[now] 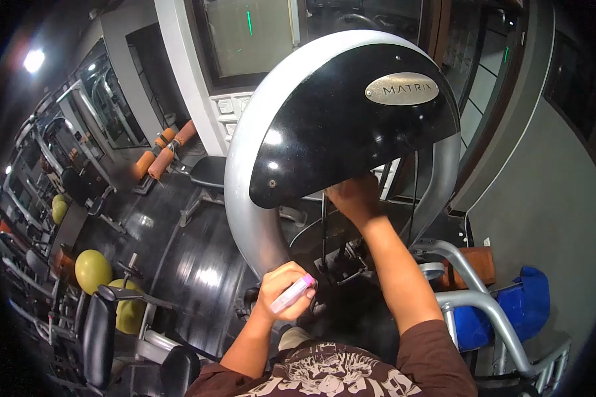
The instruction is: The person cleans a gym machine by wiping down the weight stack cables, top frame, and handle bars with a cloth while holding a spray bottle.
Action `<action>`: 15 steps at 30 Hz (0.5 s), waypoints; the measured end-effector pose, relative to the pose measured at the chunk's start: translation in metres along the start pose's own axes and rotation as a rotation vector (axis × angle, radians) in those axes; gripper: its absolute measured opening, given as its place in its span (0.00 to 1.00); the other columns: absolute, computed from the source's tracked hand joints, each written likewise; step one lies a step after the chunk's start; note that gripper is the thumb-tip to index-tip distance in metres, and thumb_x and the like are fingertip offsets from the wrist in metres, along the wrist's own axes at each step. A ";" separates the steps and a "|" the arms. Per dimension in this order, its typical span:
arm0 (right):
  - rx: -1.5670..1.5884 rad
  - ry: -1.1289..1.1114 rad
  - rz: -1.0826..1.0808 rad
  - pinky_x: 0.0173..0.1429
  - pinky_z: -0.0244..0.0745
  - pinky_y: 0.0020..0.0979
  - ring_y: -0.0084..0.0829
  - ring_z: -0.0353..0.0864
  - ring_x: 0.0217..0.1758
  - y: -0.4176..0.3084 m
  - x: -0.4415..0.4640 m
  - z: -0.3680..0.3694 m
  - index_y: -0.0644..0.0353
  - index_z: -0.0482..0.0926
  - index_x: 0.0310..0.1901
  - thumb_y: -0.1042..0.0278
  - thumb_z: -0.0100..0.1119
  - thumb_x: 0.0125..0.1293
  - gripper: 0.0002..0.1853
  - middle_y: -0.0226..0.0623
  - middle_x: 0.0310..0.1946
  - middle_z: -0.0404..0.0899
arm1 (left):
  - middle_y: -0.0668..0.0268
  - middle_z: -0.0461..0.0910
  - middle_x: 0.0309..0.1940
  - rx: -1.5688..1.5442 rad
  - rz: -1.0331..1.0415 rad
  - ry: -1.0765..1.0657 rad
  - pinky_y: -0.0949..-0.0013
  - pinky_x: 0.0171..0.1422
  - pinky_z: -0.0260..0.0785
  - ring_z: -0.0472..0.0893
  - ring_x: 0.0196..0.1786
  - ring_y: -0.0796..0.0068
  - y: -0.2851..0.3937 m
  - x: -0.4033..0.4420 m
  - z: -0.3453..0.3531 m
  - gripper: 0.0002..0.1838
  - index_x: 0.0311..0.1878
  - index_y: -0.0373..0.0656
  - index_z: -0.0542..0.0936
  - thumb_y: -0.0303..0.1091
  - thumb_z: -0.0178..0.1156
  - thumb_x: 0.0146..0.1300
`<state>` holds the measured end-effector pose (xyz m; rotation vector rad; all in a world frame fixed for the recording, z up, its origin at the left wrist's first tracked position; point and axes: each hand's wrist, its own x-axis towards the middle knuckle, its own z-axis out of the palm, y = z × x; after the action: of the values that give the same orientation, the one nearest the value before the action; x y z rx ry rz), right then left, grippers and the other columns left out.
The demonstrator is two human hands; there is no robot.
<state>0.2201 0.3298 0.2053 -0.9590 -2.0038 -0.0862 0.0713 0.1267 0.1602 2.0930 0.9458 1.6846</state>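
My left hand [286, 291] is closed round a small, pale pink bottle [291, 296] with a brighter pink cap, held tilted beside the silver curved frame [242, 173] of a gym machine. Up at the lower edge of the machine's black panel [324, 119], my right hand [356, 198] is raised with its fingers curled. The panel hides part of those fingers, and whatever they grip cannot be made out. A dark vertical rod [324, 228] runs down just below that hand. An oval MATRIX plate [402, 88] is fixed on the panel.
To the left stand exercise machines, yellow-green balls [93, 272] and orange foam rollers [160, 163]. A black padded bench [208, 171] is behind the frame. Silver bars [477, 304] and a blue item [520, 304] are at the right, near a grey wall [543, 192].
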 end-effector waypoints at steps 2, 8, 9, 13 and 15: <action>-0.087 -0.096 0.036 0.45 0.83 0.46 0.47 0.87 0.45 0.008 -0.002 0.017 0.48 0.81 0.54 0.61 0.74 0.52 0.25 0.40 0.44 0.84 | 0.58 0.83 0.30 -0.001 -0.003 0.003 0.65 0.35 0.75 0.82 0.30 0.62 -0.001 -0.002 0.001 0.10 0.35 0.35 0.81 0.18 0.67 0.48; -0.160 -0.290 0.010 0.44 0.83 0.48 0.47 0.87 0.44 0.014 -0.083 0.067 0.41 0.78 0.59 0.61 0.74 0.53 0.29 0.38 0.40 0.84 | 0.58 0.82 0.30 -0.009 0.002 -0.006 0.65 0.35 0.75 0.82 0.30 0.62 -0.001 -0.002 -0.001 0.09 0.35 0.35 0.81 0.18 0.67 0.48; -0.189 -0.347 0.023 0.45 0.83 0.48 0.47 0.87 0.43 0.018 -0.094 0.074 0.40 0.78 0.59 0.61 0.74 0.53 0.29 0.37 0.40 0.84 | 0.58 0.82 0.30 -0.014 -0.001 -0.007 0.65 0.35 0.74 0.82 0.30 0.62 0.000 -0.002 -0.001 0.09 0.35 0.35 0.81 0.18 0.67 0.49; 0.009 -0.206 -0.086 0.47 0.82 0.49 0.46 0.86 0.43 0.026 -0.094 0.074 0.45 0.79 0.58 0.64 0.73 0.53 0.27 0.39 0.41 0.85 | 0.59 0.82 0.30 -0.012 0.002 -0.031 0.66 0.35 0.74 0.82 0.30 0.62 0.000 -0.001 -0.004 0.09 0.35 0.35 0.81 0.18 0.67 0.49; 0.102 0.022 -0.163 0.47 0.82 0.48 0.47 0.86 0.42 0.026 -0.068 0.056 0.51 0.80 0.56 0.66 0.72 0.55 0.25 0.42 0.41 0.85 | 0.59 0.82 0.30 -0.026 0.009 -0.023 0.66 0.35 0.74 0.82 0.30 0.62 -0.001 0.000 -0.003 0.09 0.35 0.36 0.81 0.18 0.67 0.49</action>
<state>0.2191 0.3299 0.1136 -0.7269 -2.0431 -0.0820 0.0686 0.1266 0.1601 2.0990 0.9041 1.6646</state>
